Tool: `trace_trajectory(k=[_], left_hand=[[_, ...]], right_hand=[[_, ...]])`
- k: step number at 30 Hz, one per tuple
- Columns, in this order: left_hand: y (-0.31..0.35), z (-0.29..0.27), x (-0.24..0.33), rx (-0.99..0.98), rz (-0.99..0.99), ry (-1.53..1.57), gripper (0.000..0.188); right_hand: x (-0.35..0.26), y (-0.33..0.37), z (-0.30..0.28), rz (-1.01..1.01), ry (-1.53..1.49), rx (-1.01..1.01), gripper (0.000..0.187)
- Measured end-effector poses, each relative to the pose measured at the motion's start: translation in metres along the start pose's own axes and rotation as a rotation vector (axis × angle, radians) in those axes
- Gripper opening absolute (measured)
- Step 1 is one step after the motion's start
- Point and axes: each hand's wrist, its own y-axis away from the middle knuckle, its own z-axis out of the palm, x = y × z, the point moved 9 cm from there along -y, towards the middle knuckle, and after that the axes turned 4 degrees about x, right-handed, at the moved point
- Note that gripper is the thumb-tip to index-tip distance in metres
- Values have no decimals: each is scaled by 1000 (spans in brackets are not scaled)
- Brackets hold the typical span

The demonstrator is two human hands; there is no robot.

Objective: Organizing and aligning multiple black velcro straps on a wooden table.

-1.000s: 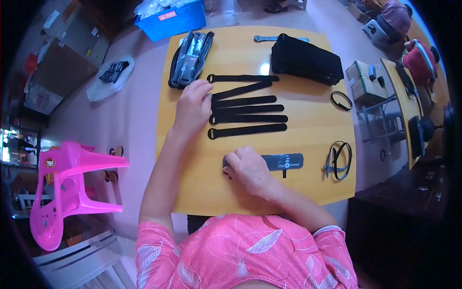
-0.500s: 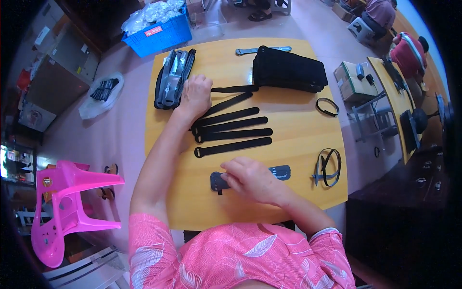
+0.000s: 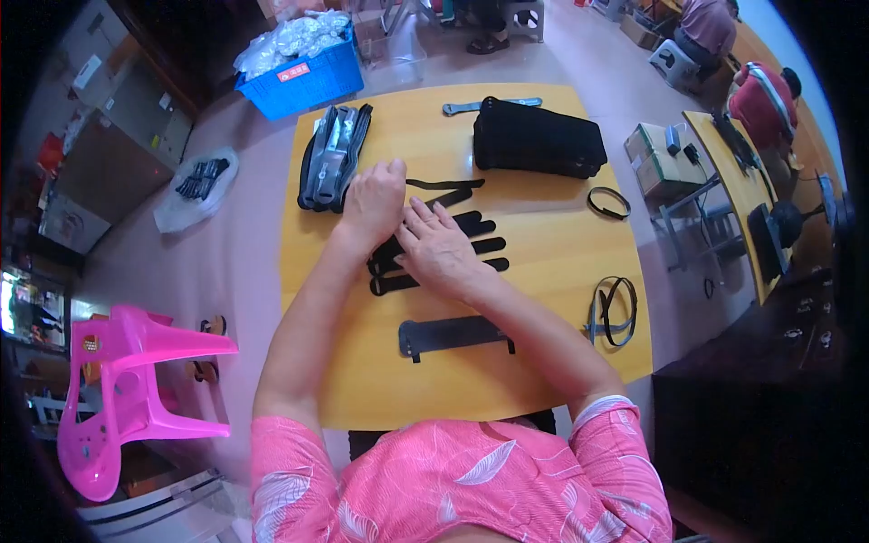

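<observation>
My left hand [image 3: 375,201] is closed at the looped ends of a fan of black hook-and-loop straps [image 3: 398,283]; the topmost strap [image 3: 448,185] runs into its fingers. My right hand [image 3: 439,249] lies over the middle of the fan, fingers outstretched and touching the straps, hiding part of them. Nearer to me, a flat dark grey strip [image 3: 453,336] with small black tabs lies on the table, its right end under my right forearm. Just beyond my left hand stands a bundle of grey and black strips [image 3: 333,161].
A thick stack of black straps [image 3: 539,138] sits at the far right of the table [image 3: 561,380], a grey strip [image 3: 493,106] behind it. Coiled straps [image 3: 608,203] lie along the right edge. A blue crate [image 3: 303,88], pink stool [image 3: 136,380] and seated people surround the table.
My right hand has moved from the grey strip up and left onto the straps. The straps have drawn closer together. My left hand stays near their looped ends.
</observation>
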Motion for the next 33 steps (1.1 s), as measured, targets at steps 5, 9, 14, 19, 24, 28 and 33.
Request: trace_trajectory(k=[5,9,14,19,24,28,33], left_hand=[[-6,-5,3,94,73,43,21],[-20,-48,12,254,168,-137,8],[-34,-133,25,457,210,-157,12],[-9,-158,28,536,339,-157,13],[-7,-287,-6,839,-117,-90,13],[7,-314,-3,805,-13,358,12],[82,-235,2,522,-167,541,8]], right_hand=[[13,-1,33,73,-35,-49,68],[9,2,36,48,-8,-49,70],[12,5,37,66,-23,-74,69],[9,4,33,76,-19,-71,69],[8,3,32,71,5,-84,68],[8,4,35,84,36,-101,69],[9,-3,36,117,23,-189,70]])
